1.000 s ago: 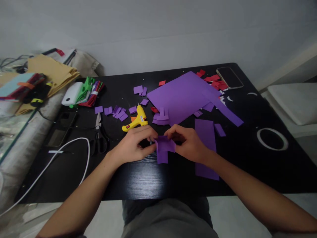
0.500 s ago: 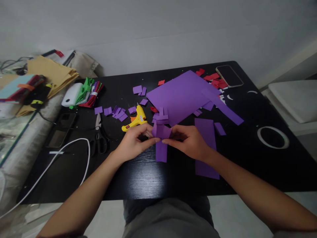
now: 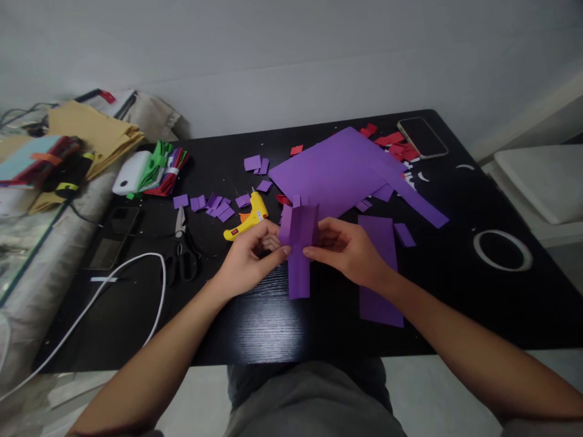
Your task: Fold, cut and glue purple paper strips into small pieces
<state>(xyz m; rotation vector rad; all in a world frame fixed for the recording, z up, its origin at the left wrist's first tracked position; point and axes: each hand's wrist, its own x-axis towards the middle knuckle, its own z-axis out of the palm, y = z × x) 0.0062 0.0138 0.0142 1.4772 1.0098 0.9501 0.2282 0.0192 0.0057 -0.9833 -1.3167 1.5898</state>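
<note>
A folded purple paper piece (image 3: 299,252), with a wider creased upper part and a narrow strip hanging down, is held up above the black table. My left hand (image 3: 255,254) pinches its left edge between thumb and fingers. On the opposite edge, my right hand (image 3: 342,247) grips it the same way. Just beyond my left hand lies a yellow hot glue gun (image 3: 251,217). A purple paper rectangle (image 3: 380,267) lies partly under my right wrist. Behind the held piece is a large purple sheet (image 3: 334,167), with small purple pieces partly hidden near its front corner.
Scissors (image 3: 182,243), a white cable (image 3: 159,285) and a dark phone (image 3: 109,249) lie at left. Bundled coloured paper (image 3: 166,170) sits behind them. Small purple pieces (image 3: 219,206) and red scraps (image 3: 396,145) are scattered about. A white ring (image 3: 523,246) and another phone (image 3: 422,137) are at right.
The folded purple paper has tilted so its upper part stands taller and its creased inner face shows more. Both hands keep their hold, with only small shifts.
</note>
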